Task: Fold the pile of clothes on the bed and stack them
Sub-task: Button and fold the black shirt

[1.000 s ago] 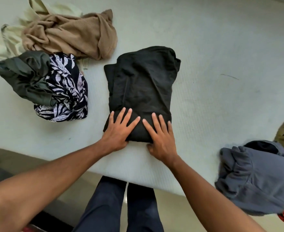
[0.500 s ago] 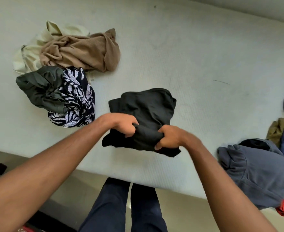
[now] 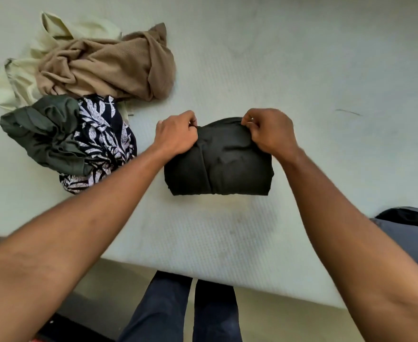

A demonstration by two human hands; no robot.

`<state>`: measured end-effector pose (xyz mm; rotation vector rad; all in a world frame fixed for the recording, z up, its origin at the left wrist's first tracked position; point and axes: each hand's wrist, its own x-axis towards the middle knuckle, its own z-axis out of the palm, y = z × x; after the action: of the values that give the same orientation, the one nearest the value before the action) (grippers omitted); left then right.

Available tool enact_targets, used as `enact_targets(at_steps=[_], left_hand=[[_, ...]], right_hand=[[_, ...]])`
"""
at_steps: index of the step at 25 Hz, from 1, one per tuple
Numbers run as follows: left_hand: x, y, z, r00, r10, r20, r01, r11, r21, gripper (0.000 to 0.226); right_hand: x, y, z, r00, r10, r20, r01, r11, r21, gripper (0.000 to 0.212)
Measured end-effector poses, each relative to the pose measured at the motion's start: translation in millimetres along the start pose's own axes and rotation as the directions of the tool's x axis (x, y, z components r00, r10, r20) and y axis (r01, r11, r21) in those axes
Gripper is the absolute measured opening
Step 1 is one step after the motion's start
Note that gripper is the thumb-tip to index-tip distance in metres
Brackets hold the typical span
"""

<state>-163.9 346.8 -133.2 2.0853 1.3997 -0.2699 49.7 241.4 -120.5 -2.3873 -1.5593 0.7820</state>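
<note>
Crumpled clothes pile [image 3: 84, 77] lies left of the fingers on the pale quilted mattress [image 3: 301, 65]. Left hand [image 3: 176, 135] and right hand [image 3: 269, 132], fingers curled, pinch the far edge of the folded black garment [image 3: 222, 169]. Grey clothing [image 3: 410, 240] right of them. Tan floor [image 3: 277, 319] at the mattress edge.

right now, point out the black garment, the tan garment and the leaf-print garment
black garment [image 3: 227, 166], head view, middle of its folded top face
tan garment [image 3: 109, 67], head view, centre of its crumpled cloth
leaf-print garment [image 3: 104, 134], head view, its patterned middle
</note>
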Motion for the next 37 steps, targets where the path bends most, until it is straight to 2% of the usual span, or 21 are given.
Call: enact_targets(at_steps=[3,6,9,11,13,15,17,22,26,29,30,32,34,37], left_hand=[[-7,-4,29,0.971,0.080,-0.226,-0.049,0.989,0.141,0.034],[-25,9,34,0.927,0.203,-0.317,-0.157,0.974,0.164,0.045],[-73,15,59,0.918,0.341,-0.201,-0.286,0.922,0.260,0.057],[-90,5,86,0.948,0.307,-0.087,-0.274,0.923,0.270,0.062],[-85,-5,104,0.968,0.237,-0.082,-0.212,0.947,0.241,0.065],[-74,-6,108,0.970,0.232,-0.073,-0.204,0.940,0.274,0.068],[-69,-7,113,0.955,0.280,-0.097,-0.242,0.925,0.295,0.068],[-57,-8,138,0.950,0.291,-0.116,-0.226,0.892,0.391,0.066],[-65,-11,115,0.937,0.333,-0.107,-0.290,0.910,0.298,0.071],[-93,-22,93,0.899,0.422,-0.114,-0.389,0.891,0.233,0.082],[-103,-28,90,0.897,0.430,-0.102,-0.398,0.885,0.241,0.086],[-111,-37,92,0.911,0.411,-0.035,-0.386,0.878,0.282,0.099],[-100,-35,99,0.931,0.363,0.022,-0.350,0.877,0.328,0.114],[-81,-22,105,0.956,0.286,0.070,-0.291,0.884,0.365,0.126]], right_hand=[[1,12,30,0.994,-0.044,-0.100,0.035,0.995,-0.090,0.024],[2,20,46,0.993,0.022,-0.119,-0.030,0.998,-0.061,0.027],[-3,12,37,0.969,0.068,-0.236,-0.080,0.996,-0.039,0.027],[-20,-8,30,0.921,0.054,-0.387,-0.073,0.997,-0.036,0.027],[-54,-32,44,0.895,-0.045,-0.444,0.037,0.999,-0.026,0.032],[-92,-42,80,0.937,-0.105,-0.333,0.058,0.987,-0.150,0.046],[-108,-23,111,0.973,-0.040,-0.227,-0.013,0.973,-0.228,0.057],[-89,14,142,0.994,0.031,-0.105,-0.051,0.980,-0.191,0.065],[-99,2,119,0.992,0.009,-0.124,-0.035,0.977,-0.209,0.069],[-124,-6,97,0.964,-0.167,-0.207,0.131,0.976,-0.176,0.067],[-134,-8,96,0.957,-0.232,-0.176,0.204,0.965,-0.164,0.071],[-145,-10,102,0.957,-0.290,-0.023,0.279,0.936,-0.214,0.088],[-138,-5,113,0.967,-0.250,0.048,0.252,0.918,-0.306,0.101],[-114,3,122,0.990,-0.136,-0.034,0.118,0.938,-0.327,0.102]])
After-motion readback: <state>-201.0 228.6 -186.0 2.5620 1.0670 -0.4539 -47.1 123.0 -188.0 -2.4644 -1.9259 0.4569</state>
